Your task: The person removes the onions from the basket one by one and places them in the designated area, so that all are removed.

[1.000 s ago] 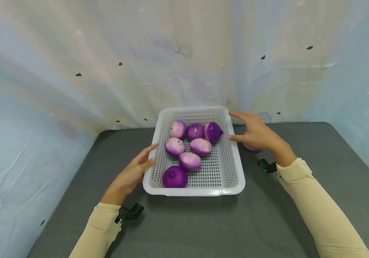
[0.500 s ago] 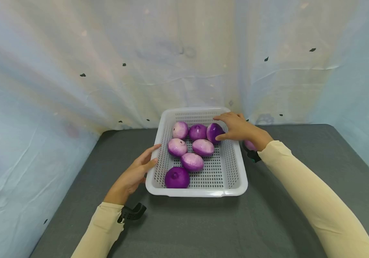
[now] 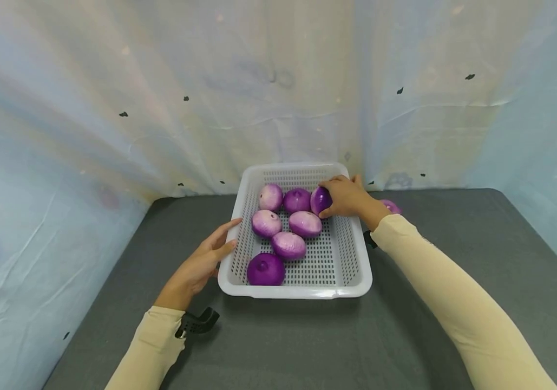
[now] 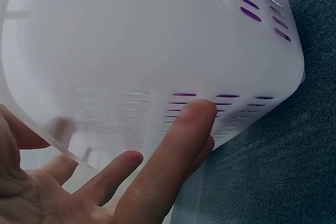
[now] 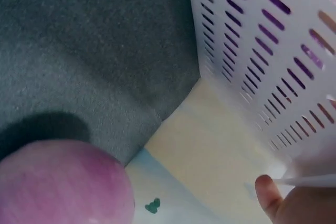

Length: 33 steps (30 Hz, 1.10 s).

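In the head view a white plastic basket (image 3: 295, 291) with slotted walls holds several red onions, among them a dark purple onion (image 3: 265, 269) at the front left. My left hand (image 3: 202, 262) holds the basket's left rim. In the left wrist view its fingers (image 4: 163, 166) lie along the outside of the wall. My right hand (image 3: 348, 197) reaches over the right rim, its thumb and fingers around a dark red onion (image 3: 320, 200) in the back right corner. The right wrist view shows only part of that hand, at the rim; the held onion is mostly hidden there.
Another red onion (image 5: 63, 184) lies on the dark grey table (image 3: 297, 346), outside the basket to its right and partly behind my right forearm in the head view. A pale, patterned cloth (image 3: 259, 97) hangs behind the table and along its sides.
My right hand has moved left from beside the basket's right rim to over its back right corner, and its fingers have closed around the onion there. My left hand stays at the rim.
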Each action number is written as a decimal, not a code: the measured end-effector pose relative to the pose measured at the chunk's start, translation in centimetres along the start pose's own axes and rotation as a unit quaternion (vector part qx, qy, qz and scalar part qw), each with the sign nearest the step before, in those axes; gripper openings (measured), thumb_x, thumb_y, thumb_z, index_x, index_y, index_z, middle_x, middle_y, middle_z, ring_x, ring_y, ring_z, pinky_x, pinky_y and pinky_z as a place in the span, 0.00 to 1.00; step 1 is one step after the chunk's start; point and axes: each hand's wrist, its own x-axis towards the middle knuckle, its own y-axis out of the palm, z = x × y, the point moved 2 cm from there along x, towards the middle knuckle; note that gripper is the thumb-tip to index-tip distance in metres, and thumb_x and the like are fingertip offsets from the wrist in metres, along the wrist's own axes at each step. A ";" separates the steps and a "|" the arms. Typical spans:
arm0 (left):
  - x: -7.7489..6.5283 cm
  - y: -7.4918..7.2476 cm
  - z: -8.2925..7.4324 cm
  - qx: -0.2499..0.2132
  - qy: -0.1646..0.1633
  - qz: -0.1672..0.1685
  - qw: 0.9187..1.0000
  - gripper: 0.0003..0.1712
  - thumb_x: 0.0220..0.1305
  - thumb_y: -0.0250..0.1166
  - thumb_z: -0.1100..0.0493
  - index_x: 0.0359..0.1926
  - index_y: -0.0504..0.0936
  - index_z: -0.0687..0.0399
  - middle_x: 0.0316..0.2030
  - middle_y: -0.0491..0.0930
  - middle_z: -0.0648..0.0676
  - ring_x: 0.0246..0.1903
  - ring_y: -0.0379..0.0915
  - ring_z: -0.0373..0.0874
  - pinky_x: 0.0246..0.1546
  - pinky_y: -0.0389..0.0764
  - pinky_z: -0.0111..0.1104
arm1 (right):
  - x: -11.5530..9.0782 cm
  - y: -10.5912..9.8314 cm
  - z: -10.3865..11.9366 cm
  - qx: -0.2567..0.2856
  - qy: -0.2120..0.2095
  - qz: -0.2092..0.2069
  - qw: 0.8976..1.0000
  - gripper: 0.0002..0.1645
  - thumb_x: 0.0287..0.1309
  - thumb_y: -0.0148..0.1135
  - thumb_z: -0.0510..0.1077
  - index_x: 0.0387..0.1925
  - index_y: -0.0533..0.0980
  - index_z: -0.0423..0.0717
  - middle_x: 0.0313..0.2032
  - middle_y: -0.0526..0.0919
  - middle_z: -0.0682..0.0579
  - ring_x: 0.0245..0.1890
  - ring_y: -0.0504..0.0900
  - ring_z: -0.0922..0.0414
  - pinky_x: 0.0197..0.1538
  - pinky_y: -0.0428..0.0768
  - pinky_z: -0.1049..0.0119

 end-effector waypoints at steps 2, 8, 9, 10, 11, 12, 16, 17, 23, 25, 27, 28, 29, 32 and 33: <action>0.0 0.0 0.0 -0.002 0.000 0.000 1.000 0.33 0.77 0.51 0.45 0.77 0.51 0.25 0.79 0.48 0.50 0.67 0.62 0.64 0.42 0.82 0.49 | -0.1 0.0 0.2 -0.007 0.004 -0.007 1.000 0.54 0.48 0.76 0.61 0.72 0.64 0.47 0.67 0.73 0.44 0.72 0.59 0.44 0.62 0.50 0.39; -0.1 0.0 0.0 -0.003 -0.003 0.001 1.000 0.33 0.76 0.52 0.45 0.77 0.51 0.26 0.79 0.48 0.51 0.68 0.61 0.65 0.44 0.81 0.49 | -0.7 -0.3 0.6 -0.007 0.000 -0.026 1.000 0.54 0.45 0.78 0.60 0.71 0.66 0.47 0.66 0.75 0.45 0.71 0.63 0.45 0.64 0.45 0.37; -0.1 0.0 0.0 -0.002 -0.003 0.000 1.000 0.33 0.76 0.52 0.45 0.77 0.51 0.26 0.79 0.48 0.51 0.68 0.61 0.65 0.44 0.81 0.49 | -0.8 -0.3 0.6 -0.005 -0.001 -0.029 1.000 0.54 0.45 0.78 0.60 0.71 0.67 0.47 0.66 0.75 0.46 0.70 0.64 0.45 0.64 0.45 0.37; -0.1 0.0 -0.1 -0.001 -0.003 0.000 1.000 0.33 0.76 0.52 0.45 0.77 0.51 0.26 0.79 0.48 0.51 0.68 0.61 0.65 0.44 0.81 0.49 | -0.9 -0.4 0.6 -0.001 -0.003 -0.034 0.999 0.53 0.44 0.78 0.59 0.71 0.67 0.48 0.66 0.75 0.45 0.70 0.65 0.45 0.64 0.45 0.36; -0.1 0.1 -0.1 -0.002 -0.003 0.000 1.000 0.33 0.76 0.52 0.45 0.77 0.51 0.26 0.79 0.48 0.51 0.67 0.61 0.65 0.44 0.81 0.49 | -0.9 -0.4 0.6 0.003 -0.004 -0.038 0.999 0.53 0.44 0.79 0.59 0.70 0.67 0.48 0.66 0.75 0.45 0.69 0.66 0.45 0.64 0.45 0.36; -0.1 0.1 -0.2 -0.001 -0.003 -0.001 1.000 0.33 0.76 0.52 0.45 0.77 0.51 0.26 0.78 0.49 0.51 0.67 0.61 0.65 0.43 0.81 0.49 | -0.9 -0.4 0.5 0.008 -0.006 -0.043 0.999 0.53 0.44 0.79 0.59 0.70 0.67 0.48 0.66 0.75 0.44 0.68 0.66 0.44 0.64 0.45 0.36; -0.1 0.2 -0.4 0.001 -0.003 -0.003 1.000 0.33 0.77 0.51 0.46 0.77 0.51 0.25 0.78 0.50 0.52 0.67 0.62 0.65 0.43 0.81 0.49 | -0.9 -0.3 0.3 0.034 -0.008 -0.060 0.998 0.54 0.44 0.78 0.60 0.72 0.66 0.52 0.68 0.72 0.43 0.67 0.67 0.44 0.65 0.44 0.35; -0.1 0.1 -0.4 0.002 -0.002 -0.002 1.000 0.33 0.77 0.51 0.46 0.77 0.51 0.26 0.78 0.49 0.52 0.67 0.62 0.65 0.43 0.81 0.49 | -0.8 -0.3 0.2 0.041 -0.009 -0.063 0.997 0.54 0.44 0.78 0.60 0.72 0.65 0.53 0.69 0.70 0.43 0.68 0.67 0.44 0.65 0.44 0.35; -0.3 0.0 -0.5 0.003 0.005 0.000 1.000 0.34 0.77 0.51 0.47 0.78 0.49 0.29 0.78 0.49 0.55 0.67 0.61 0.66 0.43 0.82 0.50 | -0.6 0.0 0.0 0.081 -0.039 -0.097 0.991 0.54 0.48 0.75 0.62 0.73 0.61 0.56 0.70 0.66 0.43 0.67 0.68 0.44 0.68 0.43 0.37; -0.3 0.0 -0.5 0.002 0.006 0.000 1.000 0.34 0.77 0.51 0.47 0.78 0.50 0.28 0.78 0.49 0.55 0.68 0.61 0.66 0.43 0.82 0.51 | -0.7 0.0 0.0 0.106 -0.061 -0.114 0.986 0.54 0.48 0.75 0.60 0.73 0.61 0.55 0.69 0.66 0.42 0.66 0.69 0.43 0.69 0.46 0.38; -0.3 0.1 -0.5 0.001 0.003 -0.002 1.000 0.33 0.77 0.51 0.47 0.77 0.50 0.27 0.78 0.49 0.54 0.68 0.61 0.66 0.43 0.82 0.50 | -0.8 0.0 0.0 0.134 -0.079 -0.128 0.980 0.54 0.48 0.76 0.58 0.73 0.61 0.54 0.68 0.65 0.42 0.64 0.70 0.42 0.70 0.53 0.40; -0.3 0.1 -0.6 0.001 0.002 -0.003 1.000 0.33 0.77 0.51 0.46 0.77 0.50 0.26 0.78 0.49 0.53 0.68 0.61 0.66 0.43 0.82 0.50 | -0.8 -0.1 0.1 0.148 -0.085 -0.133 0.976 0.54 0.48 0.76 0.57 0.73 0.61 0.54 0.68 0.64 0.42 0.63 0.70 0.41 0.69 0.58 0.41; -0.3 0.1 -0.5 0.001 0.002 -0.004 1.000 0.33 0.77 0.51 0.46 0.77 0.51 0.26 0.78 0.50 0.53 0.68 0.61 0.65 0.43 0.82 0.50 | -0.9 -0.1 0.1 0.162 -0.090 -0.137 0.973 0.54 0.48 0.77 0.56 0.73 0.60 0.54 0.67 0.64 0.42 0.62 0.71 0.41 0.68 0.62 0.41; -0.3 0.1 -0.5 0.002 0.000 -0.007 1.000 0.33 0.77 0.51 0.46 0.77 0.51 0.25 0.78 0.50 0.52 0.68 0.61 0.65 0.43 0.82 0.49 | -1.1 -0.1 0.1 0.191 -0.096 -0.142 0.966 0.54 0.48 0.77 0.54 0.74 0.59 0.55 0.67 0.63 0.42 0.61 0.71 0.41 0.63 0.71 0.41; -0.3 0.1 -0.5 0.002 0.001 -0.006 1.000 0.33 0.77 0.51 0.46 0.77 0.51 0.26 0.78 0.50 0.52 0.68 0.61 0.65 0.43 0.82 0.49 | -1.1 -0.1 0.1 0.200 -0.097 -0.142 0.965 0.55 0.49 0.76 0.54 0.75 0.58 0.56 0.67 0.62 0.42 0.61 0.71 0.42 0.63 0.71 0.41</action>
